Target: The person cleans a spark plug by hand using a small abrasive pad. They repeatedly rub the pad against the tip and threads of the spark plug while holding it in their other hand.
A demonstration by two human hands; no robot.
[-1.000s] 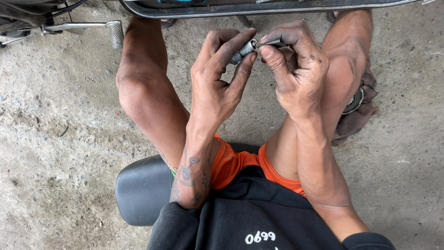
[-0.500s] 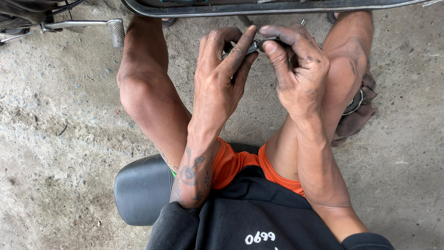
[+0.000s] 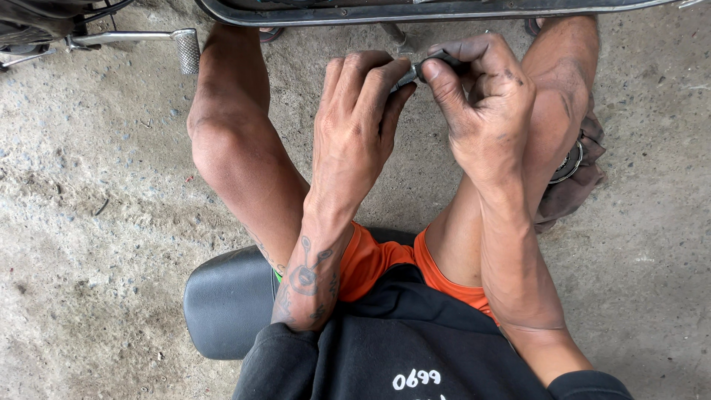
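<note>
While a small dark metal part [image 3: 428,68] sits pinched between both hands above the knees, the right hand [image 3: 485,111] has its fingers closed around one end and the left hand [image 3: 355,126] clamps thumb and fingers on the other. Beyond them runs a dark vehicle frame edge [image 3: 415,11]. A black padded stool [image 3: 222,300] stands on the concrete floor [image 3: 89,222].

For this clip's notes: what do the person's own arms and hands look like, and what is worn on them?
Both forearms are bare, with black sleeves pushed up near the elbows. The left forearm carries dark tattoos close to the sleeve edge. The left hand and right hand wear no gloves, and no rings or watch show. Dark grime smudges the right hand's fingers and knuckles.
</note>
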